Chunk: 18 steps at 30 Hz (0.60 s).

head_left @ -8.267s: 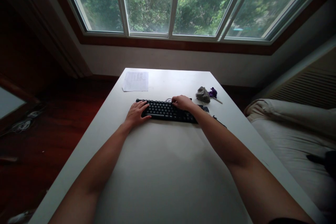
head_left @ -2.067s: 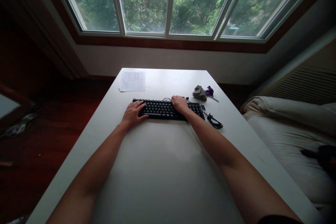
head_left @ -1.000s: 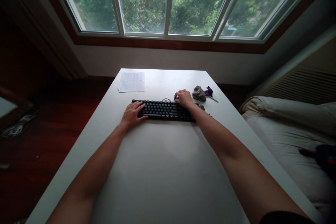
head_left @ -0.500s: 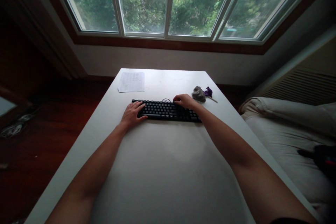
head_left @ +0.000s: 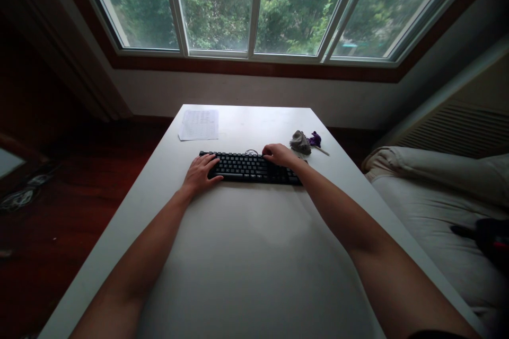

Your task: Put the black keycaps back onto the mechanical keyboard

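A black keyboard (head_left: 246,168) lies crosswise on the white table. My left hand (head_left: 200,172) rests over its left end, fingers spread on the keys and thumb along the front edge. Over the upper right part of the keyboard, my right hand (head_left: 278,154) has its fingers curled and pinched together at the back edge. What the pinch holds, if anything, is hidden. A dark cable (head_left: 251,152) loops behind the keyboard. My right forearm covers part of the keyboard's right end.
A grey cloth (head_left: 300,142) lies crumpled beyond my right hand, beside a purple bundle (head_left: 315,139) and a thin light stick (head_left: 323,151). Printed paper (head_left: 199,124) lies at the table's back left. A light sofa (head_left: 429,212) stands to the right, a window (head_left: 254,10) ahead.
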Each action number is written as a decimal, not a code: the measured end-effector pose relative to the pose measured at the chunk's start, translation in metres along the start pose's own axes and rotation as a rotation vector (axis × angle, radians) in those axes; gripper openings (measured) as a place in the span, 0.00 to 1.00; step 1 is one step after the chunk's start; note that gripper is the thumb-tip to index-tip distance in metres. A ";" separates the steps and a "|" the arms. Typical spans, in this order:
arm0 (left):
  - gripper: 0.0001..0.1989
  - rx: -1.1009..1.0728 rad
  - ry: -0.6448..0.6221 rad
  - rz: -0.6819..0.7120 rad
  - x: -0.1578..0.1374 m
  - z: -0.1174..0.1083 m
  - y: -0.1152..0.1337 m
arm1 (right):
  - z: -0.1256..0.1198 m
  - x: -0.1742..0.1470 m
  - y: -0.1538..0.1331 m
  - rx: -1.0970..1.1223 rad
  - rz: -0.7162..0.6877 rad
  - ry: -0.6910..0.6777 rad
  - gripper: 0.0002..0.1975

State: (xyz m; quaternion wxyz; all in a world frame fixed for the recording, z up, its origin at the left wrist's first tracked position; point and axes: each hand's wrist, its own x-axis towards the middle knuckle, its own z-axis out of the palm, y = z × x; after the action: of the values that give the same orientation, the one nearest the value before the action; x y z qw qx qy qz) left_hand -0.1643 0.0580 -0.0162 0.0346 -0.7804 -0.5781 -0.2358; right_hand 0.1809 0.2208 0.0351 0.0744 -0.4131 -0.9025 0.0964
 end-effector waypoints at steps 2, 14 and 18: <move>0.34 -0.004 -0.001 -0.001 0.000 0.000 0.000 | -0.001 -0.001 -0.003 -0.020 -0.010 -0.005 0.09; 0.34 0.006 0.004 -0.003 0.001 0.001 0.001 | 0.006 0.000 0.001 0.039 0.068 0.004 0.12; 0.34 0.012 -0.004 -0.004 0.002 0.000 0.002 | 0.016 0.000 -0.003 -0.012 0.240 0.049 0.18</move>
State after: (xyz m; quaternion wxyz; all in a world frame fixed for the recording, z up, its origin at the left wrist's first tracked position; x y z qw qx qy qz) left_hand -0.1623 0.0587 -0.0150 0.0377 -0.7793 -0.5813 -0.2309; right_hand 0.1751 0.2164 0.0200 0.0820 -0.5209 -0.8450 0.0888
